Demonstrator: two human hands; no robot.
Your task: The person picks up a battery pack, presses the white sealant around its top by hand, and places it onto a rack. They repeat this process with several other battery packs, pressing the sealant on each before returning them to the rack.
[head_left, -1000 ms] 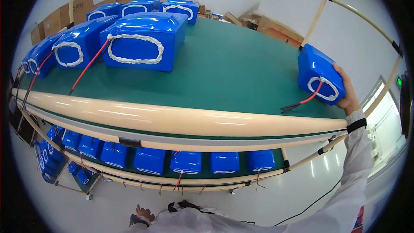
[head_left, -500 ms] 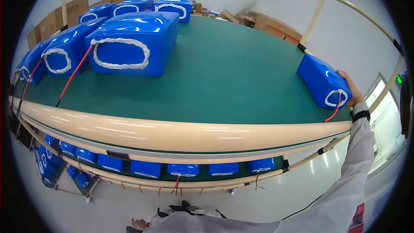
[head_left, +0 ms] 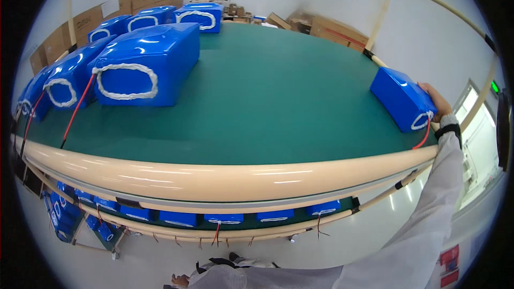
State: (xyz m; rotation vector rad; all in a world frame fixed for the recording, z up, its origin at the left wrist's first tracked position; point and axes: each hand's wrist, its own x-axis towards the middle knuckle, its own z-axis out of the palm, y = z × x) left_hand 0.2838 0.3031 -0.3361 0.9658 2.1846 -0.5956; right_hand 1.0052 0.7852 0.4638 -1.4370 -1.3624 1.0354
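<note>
My right hand grips a blue shrink-wrapped battery pack at the right end of the green tabletop. Its thumb side lies along the pack's right side; some of the fingers are hidden. The pack's near end has a ring of white sealant and a red lead that hangs toward the table edge. Low in the picture, by my body, hangs my left hand. Its fingers look loosely apart with nothing in them, and it is far from the packs.
Larger-looking blue packs with white rings and leads stand at the left. A rounded beige rail edges the table, and a lower shelf holds several more packs. Beige posts rise at the right. Cardboard boxes lie behind.
The pack under my right hand has turned slightly, so its ringed end shows narrower and farther right. The view has shifted, and the left packs appear farther left and lower.
</note>
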